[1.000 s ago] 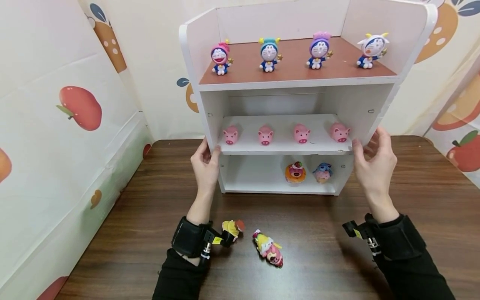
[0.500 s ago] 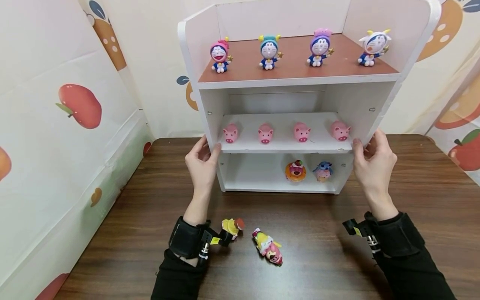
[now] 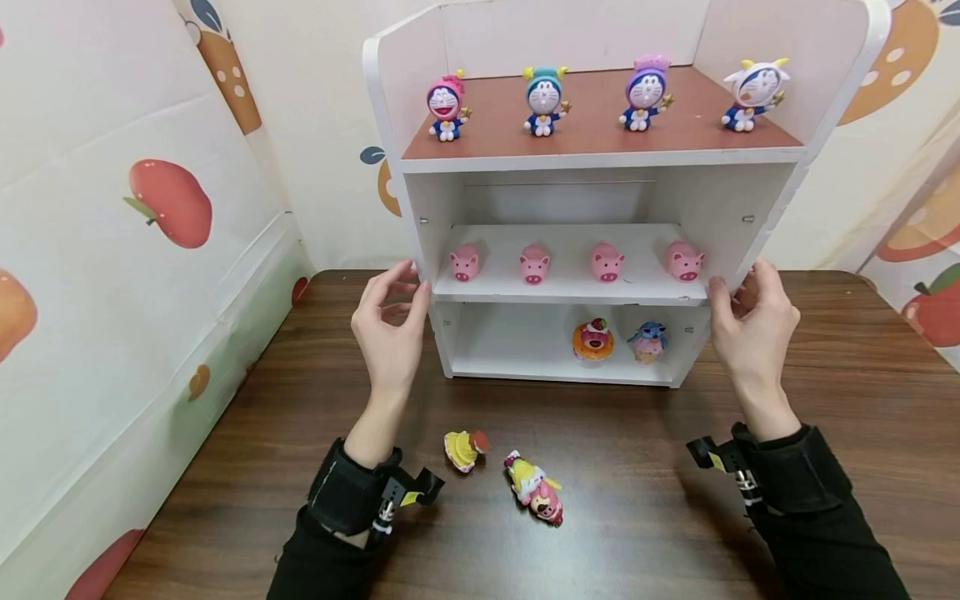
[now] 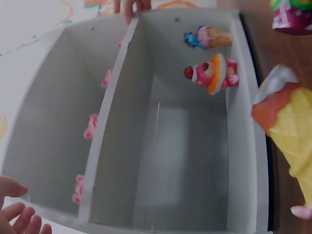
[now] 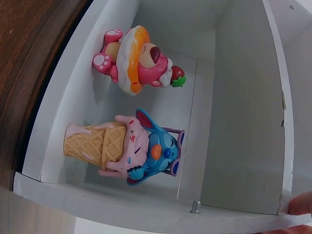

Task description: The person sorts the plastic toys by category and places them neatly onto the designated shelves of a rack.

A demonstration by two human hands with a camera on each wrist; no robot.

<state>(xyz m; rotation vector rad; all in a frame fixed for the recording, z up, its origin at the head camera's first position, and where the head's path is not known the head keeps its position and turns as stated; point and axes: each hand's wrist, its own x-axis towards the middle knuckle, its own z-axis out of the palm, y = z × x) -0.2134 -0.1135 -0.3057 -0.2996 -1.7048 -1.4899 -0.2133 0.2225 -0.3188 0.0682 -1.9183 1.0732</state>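
A white display shelf [image 3: 600, 161] stands on the wooden table, with several pink pig figurines [image 3: 534, 263] on its middle board. On the bottom level sit a pink bear figurine in an orange ring [image 3: 592, 339] and a blue figurine on an ice-cream cone [image 5: 146, 148]. My right hand [image 3: 756, 333] grips the shelf's right side edge, thumb at the front. Just off the left side, my left hand [image 3: 390, 333] is apart from the shelf, fingers loosely bent and holding nothing. A yellow figurine [image 3: 462, 450] and a pink-and-yellow figurine [image 3: 535, 489] lie on the table in front.
Several cat figurines in animal hoods [image 3: 543, 102] stand on the brown top level. The table [image 3: 622, 533] runs back to fruit-patterned walls [image 3: 172, 204]. Both wrists wear black camera straps [image 3: 795, 471].
My left hand has let go of the shelf's left side and moved a little left. The right hand keeps its place on the right side. The figurines stay where they were.
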